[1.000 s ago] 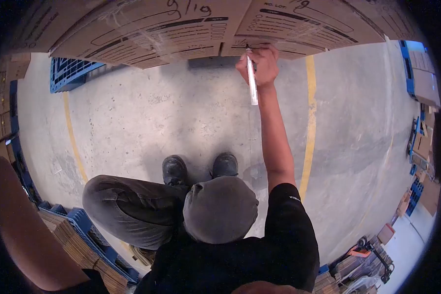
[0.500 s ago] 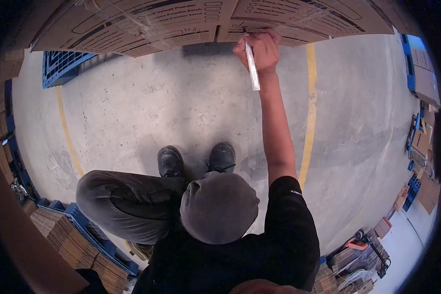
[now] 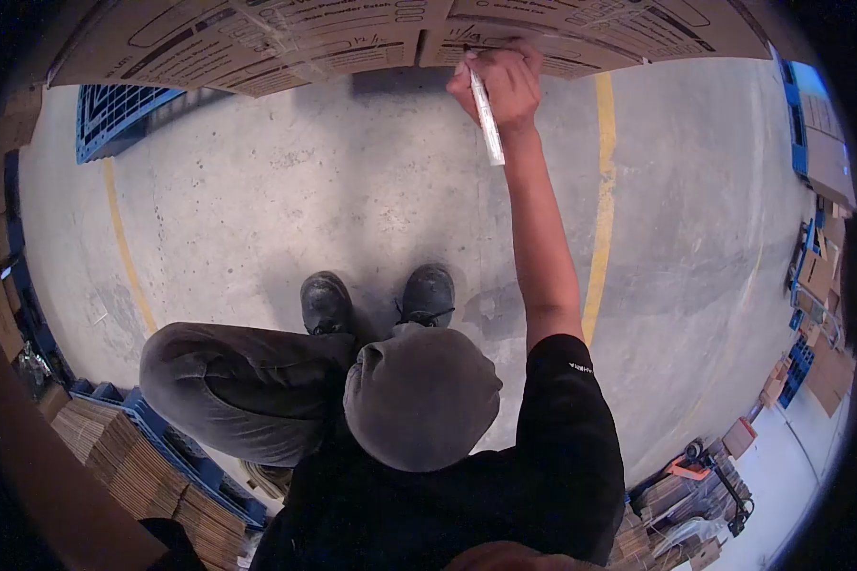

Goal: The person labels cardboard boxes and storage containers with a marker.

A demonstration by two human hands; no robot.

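My right hand point(image 3: 507, 88) is closed around a white marker point(image 3: 488, 116), whose dark tip reaches up to the printed side of a cardboard box point(image 3: 581, 38). Handwritten strokes like a date show on that box just above the tip. Beside it, to the left, stands another cardboard box point(image 3: 286, 59) with similar printing, clear tape and handwritten figures. A blurred left forearm point(image 3: 38, 457) crosses the lower left edge; my left hand itself is out of sight.
Yellow lines point(image 3: 603, 190) run along the concrete floor point(image 3: 371, 181). A blue pallet point(image 3: 114, 119) is under the boxes at left. Stacked flat cardboard point(image 3: 133, 466) rests on a blue pallet at lower left. A pallet jack point(image 3: 695, 466) and more cardboard stand at lower right.
The marker tip has shifted slightly left and up in the view, and the handwritten figures above it show more plainly. The boxes appear a little higher in the frame.
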